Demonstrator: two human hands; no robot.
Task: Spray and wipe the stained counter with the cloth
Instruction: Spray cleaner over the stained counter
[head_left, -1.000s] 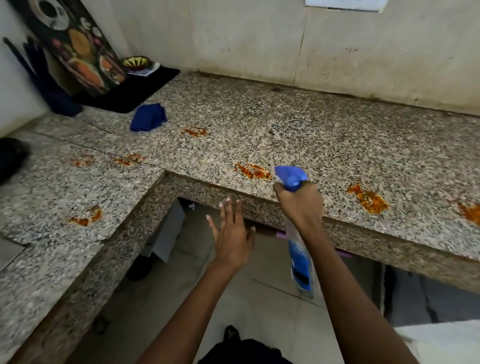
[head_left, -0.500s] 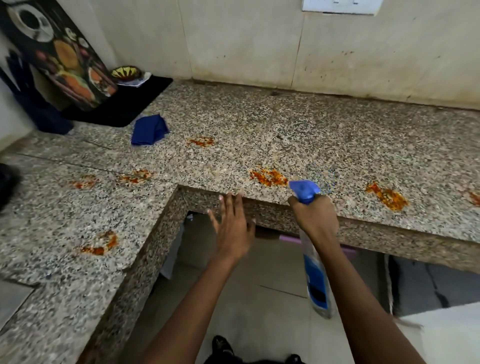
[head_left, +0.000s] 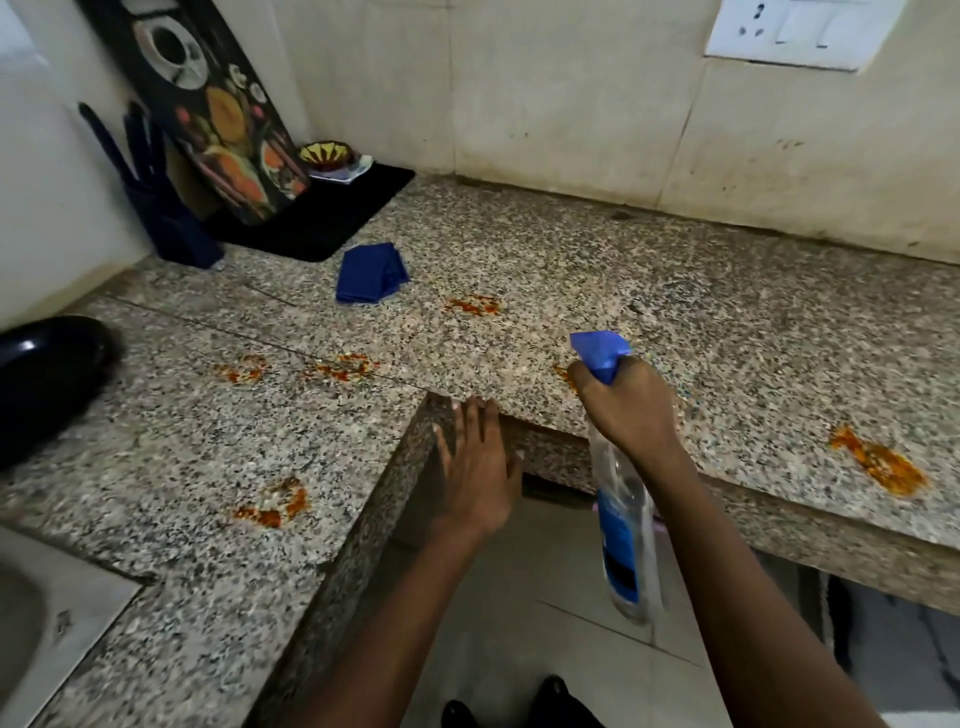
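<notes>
The right hand (head_left: 631, 410) has its grip curled tight round the neck of the spray bottle (head_left: 623, 525), the blue nozzle (head_left: 600, 351) pointing out over the worktop (head_left: 727, 332) and the clear body hanging down below the edge. The left hand (head_left: 480, 467) is flat, fingers straight and holding nothing, its fingertips at the inner corner of the L-shaped worktop edge. The cloth (head_left: 370, 273) lies folded well back on the worktop, just in front of a black mat (head_left: 322, 223), near one stain (head_left: 474, 305) and well apart from both hands. Other orange stains are scattered: two (head_left: 343, 365) along the seam, one (head_left: 275, 503) on the near left stretch, one (head_left: 878, 460) far right, and one partly hidden behind the right hand. The likely trouble from here is coverage: with the nozzle aimed one way, the left and far-right stains could be missed (whether any are wet already I cannot tell). Overspray might also reach the wall socket (head_left: 800, 31), or the cutting board (head_left: 218, 119) leaning in the corner. The cloth is a long reach over wet stone, so a sleeve or forearm could smear the sauce.
</notes>
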